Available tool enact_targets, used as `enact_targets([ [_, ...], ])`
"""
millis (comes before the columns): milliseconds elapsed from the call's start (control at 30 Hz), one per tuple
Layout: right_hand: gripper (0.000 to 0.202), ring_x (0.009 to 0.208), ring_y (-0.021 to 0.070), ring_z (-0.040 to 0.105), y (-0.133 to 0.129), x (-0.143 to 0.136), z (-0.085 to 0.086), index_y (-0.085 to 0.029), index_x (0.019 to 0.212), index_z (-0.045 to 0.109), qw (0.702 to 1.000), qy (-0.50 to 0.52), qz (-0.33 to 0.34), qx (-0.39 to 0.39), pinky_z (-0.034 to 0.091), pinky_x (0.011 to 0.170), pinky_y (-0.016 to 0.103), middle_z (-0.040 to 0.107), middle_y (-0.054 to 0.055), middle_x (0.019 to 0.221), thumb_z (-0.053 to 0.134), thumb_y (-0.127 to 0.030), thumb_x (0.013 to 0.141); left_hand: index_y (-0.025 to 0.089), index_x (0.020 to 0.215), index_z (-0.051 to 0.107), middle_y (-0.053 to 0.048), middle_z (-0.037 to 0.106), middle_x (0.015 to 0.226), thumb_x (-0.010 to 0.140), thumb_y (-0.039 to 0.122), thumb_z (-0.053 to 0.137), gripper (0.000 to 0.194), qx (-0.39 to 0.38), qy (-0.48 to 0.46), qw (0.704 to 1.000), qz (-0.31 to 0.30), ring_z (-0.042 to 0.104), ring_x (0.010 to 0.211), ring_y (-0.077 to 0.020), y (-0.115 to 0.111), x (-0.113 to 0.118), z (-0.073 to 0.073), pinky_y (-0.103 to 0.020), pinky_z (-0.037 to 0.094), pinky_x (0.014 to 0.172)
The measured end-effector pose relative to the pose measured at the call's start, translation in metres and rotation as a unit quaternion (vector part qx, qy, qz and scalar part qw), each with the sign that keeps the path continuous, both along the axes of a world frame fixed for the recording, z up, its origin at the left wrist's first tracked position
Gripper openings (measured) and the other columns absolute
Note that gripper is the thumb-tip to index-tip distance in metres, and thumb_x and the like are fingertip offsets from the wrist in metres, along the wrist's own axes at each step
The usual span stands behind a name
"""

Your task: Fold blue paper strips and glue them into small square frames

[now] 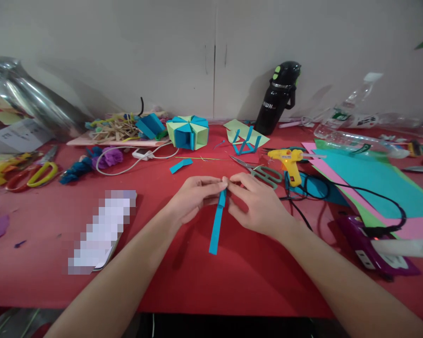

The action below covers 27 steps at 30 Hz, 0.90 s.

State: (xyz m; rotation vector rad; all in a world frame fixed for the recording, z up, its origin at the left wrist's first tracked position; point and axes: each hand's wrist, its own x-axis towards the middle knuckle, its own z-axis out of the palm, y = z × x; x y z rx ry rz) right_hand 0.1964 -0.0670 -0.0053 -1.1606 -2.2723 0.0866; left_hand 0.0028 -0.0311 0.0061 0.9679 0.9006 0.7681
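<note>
Between my fingertips hangs a narrow blue paper strip [216, 230], folded over near its top, with its free end pointing down toward me. My left hand [197, 195] pinches the top of the strip between thumb and fingers. From the other side my right hand [255, 202] closes on the same top end, its thumb and index finger meeting the left ones. The fingers cover the uppermost part of the strip. Just behind my right hand lie green-handled scissors [268, 174]. A small blue paper piece [181, 165] rests beyond my left hand.
A yellow glue gun [289, 162] with a black cord lies at right, near coloured paper sheets [366, 178] and a purple power strip [370, 246]. A phone [105, 230] lies left. Behind stand a blue-and-green paper box [188, 132], black bottle [277, 101] and metal jug [38, 98].
</note>
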Motion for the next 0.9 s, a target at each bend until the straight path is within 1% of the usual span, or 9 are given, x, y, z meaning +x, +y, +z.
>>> enact_targets([
  [100, 0.041, 0.105, 0.0256, 0.065, 0.002, 0.001, -0.003, -0.020, 0.133, 0.063, 0.996, 0.076, 0.013, -0.049, 0.055, 0.088, 0.042, 0.065, 0.012, 0.120, 0.052, -0.019, 0.093, 0.017, 0.097, 0.079, -0.008, 0.078, 0.093, 0.074, 0.028, 0.085, 0.026, 0.024, 0.018, 0.999, -0.018, 0.072, 0.086, -0.0175, 0.001, -0.003, 0.000, -0.030, 0.056, 0.082],
  [200, 0.034, 0.103, 0.0213, 0.066, 0.004, 0.000, -0.006, -0.024, 0.129, 0.065, 0.968, 0.218, 0.015, -0.120, 0.055, 0.091, 0.039, 0.066, 0.009, 0.118, 0.054, -0.025, 0.097, 0.016, 0.098, 0.078, -0.009, 0.079, 0.095, 0.074, 0.028, 0.084, 0.028, 0.061, 0.029, 0.998, 0.002, 0.073, 0.086, -0.0197, 0.001, -0.002, 0.000, -0.033, 0.058, 0.083],
  [267, 0.028, 0.101, 0.0208, 0.067, 0.005, -0.003, -0.008, -0.023, 0.121, 0.068, 0.933, 0.310, -0.014, -0.183, 0.057, 0.085, 0.037, 0.069, 0.008, 0.115, 0.060, -0.035, 0.096, 0.016, 0.098, 0.077, -0.009, 0.079, 0.098, 0.073, 0.027, 0.085, 0.028, 0.084, 0.024, 0.996, 0.037, 0.074, 0.087, -0.0205, 0.001, -0.001, -0.001, -0.035, 0.059, 0.084],
  [333, 0.030, 0.095, 0.0209, 0.069, 0.005, -0.006, -0.008, -0.022, 0.113, 0.068, 0.887, 0.375, -0.027, -0.267, 0.058, 0.077, 0.034, 0.072, 0.008, 0.107, 0.067, -0.043, 0.092, 0.016, 0.098, 0.075, -0.009, 0.079, 0.098, 0.072, 0.027, 0.086, 0.031, 0.100, 0.012, 0.992, 0.074, 0.075, 0.088, -0.0214, 0.001, 0.000, -0.001, -0.036, 0.060, 0.084],
  [400, 0.033, 0.084, 0.0195, 0.070, 0.004, -0.010, -0.007, -0.021, 0.109, 0.066, 0.841, 0.414, -0.010, -0.348, 0.058, 0.071, 0.033, 0.073, 0.006, 0.093, 0.072, -0.045, 0.088, 0.015, 0.098, 0.074, -0.009, 0.079, 0.098, 0.070, 0.028, 0.087, 0.034, 0.114, -0.003, 0.988, 0.099, 0.075, 0.089, -0.0224, 0.002, 0.001, -0.001, -0.038, 0.061, 0.084],
  [467, 0.032, 0.074, 0.0172, 0.069, 0.002, -0.014, -0.006, -0.019, 0.103, 0.066, 0.813, 0.426, 0.015, -0.397, 0.057, 0.067, 0.031, 0.071, 0.003, 0.083, 0.074, -0.046, 0.086, 0.014, 0.099, 0.073, -0.010, 0.079, 0.097, 0.070, 0.029, 0.088, 0.036, 0.130, -0.008, 0.985, 0.115, 0.076, 0.090, -0.0234, 0.002, 0.001, 0.000, -0.039, 0.061, 0.086],
  [633, 0.030, 0.066, 0.0136, 0.066, 0.001, -0.018, -0.007, -0.018, 0.080, 0.070, 0.809, 0.420, 0.041, -0.410, 0.055, 0.065, 0.028, 0.069, 0.002, 0.073, 0.074, -0.047, 0.085, 0.014, 0.101, 0.072, -0.010, 0.080, 0.096, 0.068, 0.029, 0.089, 0.039, 0.158, -0.002, 0.980, 0.123, 0.075, 0.094, -0.0249, 0.002, 0.002, -0.001, -0.039, 0.061, 0.086],
  [767, 0.029, 0.066, 0.0128, 0.063, 0.005, -0.017, -0.011, -0.018, 0.080, 0.072, 0.799, 0.436, 0.037, -0.411, 0.053, 0.065, 0.027, 0.068, 0.001, 0.073, 0.073, -0.046, 0.086, 0.015, 0.102, 0.072, -0.009, 0.079, 0.098, 0.068, 0.029, 0.090, 0.041, 0.164, -0.009, 0.979, 0.119, 0.075, 0.094, -0.0234, 0.001, 0.002, -0.002, -0.038, 0.061, 0.086],
  [900, 0.021, 0.067, 0.0115, 0.061, 0.005, -0.016, -0.012, -0.020, 0.084, 0.072, 0.803, 0.464, 0.017, -0.373, 0.051, 0.063, 0.025, 0.066, -0.001, 0.075, 0.078, -0.040, 0.083, 0.015, 0.103, 0.073, -0.007, 0.078, 0.096, 0.067, 0.028, 0.090, 0.041, 0.172, -0.007, 0.979, 0.113, 0.073, 0.092, -0.0213, 0.003, 0.000, -0.003, -0.035, 0.061, 0.083],
])
